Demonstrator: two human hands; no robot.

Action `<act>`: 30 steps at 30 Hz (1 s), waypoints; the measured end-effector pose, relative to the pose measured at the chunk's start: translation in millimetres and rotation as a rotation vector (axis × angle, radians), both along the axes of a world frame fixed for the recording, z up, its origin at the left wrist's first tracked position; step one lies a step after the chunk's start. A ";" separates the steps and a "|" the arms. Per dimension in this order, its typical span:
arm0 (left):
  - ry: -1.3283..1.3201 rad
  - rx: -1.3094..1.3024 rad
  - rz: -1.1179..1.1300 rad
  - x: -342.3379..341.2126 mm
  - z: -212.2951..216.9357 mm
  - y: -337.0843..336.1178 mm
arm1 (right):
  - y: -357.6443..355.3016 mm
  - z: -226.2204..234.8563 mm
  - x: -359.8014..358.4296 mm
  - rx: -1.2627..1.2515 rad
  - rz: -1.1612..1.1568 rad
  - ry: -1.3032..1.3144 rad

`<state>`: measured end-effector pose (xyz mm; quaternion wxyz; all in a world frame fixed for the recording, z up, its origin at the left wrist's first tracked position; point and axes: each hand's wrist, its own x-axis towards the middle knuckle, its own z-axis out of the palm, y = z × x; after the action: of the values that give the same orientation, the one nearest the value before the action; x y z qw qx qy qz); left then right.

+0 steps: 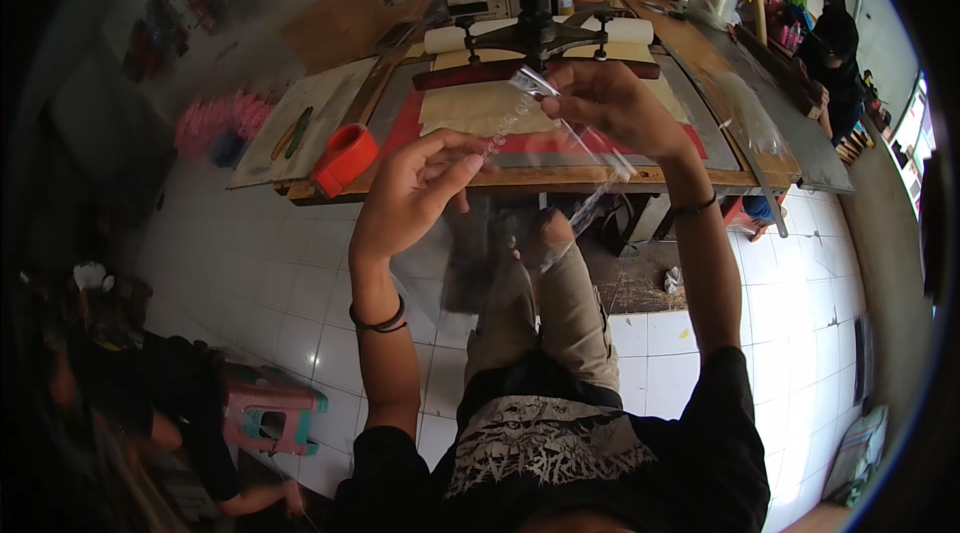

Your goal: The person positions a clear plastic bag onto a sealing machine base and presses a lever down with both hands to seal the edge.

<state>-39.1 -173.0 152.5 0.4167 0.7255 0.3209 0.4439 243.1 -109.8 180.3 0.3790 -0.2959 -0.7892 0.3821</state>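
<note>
A clear plastic sheet or bag [590,143] hangs between my two hands above the near edge of the workbench [520,181]. My right hand [622,113] pinches its upper edge, where a folded, shiny corner sticks up. Thumb and fingers of my left hand [425,178] close on the plastic's left side, lower down. The sheet is so transparent that its full outline is hard to make out. Below the hands, on the bench, lie a cream sheet [455,111] and a red sheet [408,125] under a dark press bar [440,75].
A red tape dispenser [345,161] stands at the bench's left edge, near green-handled tools [296,133] and a pink bundle [222,123]. A metal ruler [768,188] overhangs at right. One person [835,48] works at far right, another [190,413] lower left beside a plastic stool [270,408].
</note>
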 end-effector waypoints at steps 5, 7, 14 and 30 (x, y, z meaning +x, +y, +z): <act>-0.021 -0.111 -0.130 19.2 1.1 50.7 | 19.2 28.1 -4.5 0.097 -0.087 -0.119; -0.117 -0.045 -0.155 31.6 -11.6 75.6 | 25.8 35.9 0.2 0.085 -0.135 -0.208; -0.262 -0.154 -0.121 55.9 -28.6 132.1 | 94.1 28.2 14.3 0.059 -0.109 -0.440; 0.036 -0.225 -0.043 1.6 -38.3 230.7 | 176.3 -66.5 76.0 -0.193 0.061 -0.260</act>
<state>-37.5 57.7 114.1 0.4989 0.6888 0.3607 0.3828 319.0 66.5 113.8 0.2318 -0.3539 -0.7998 0.4259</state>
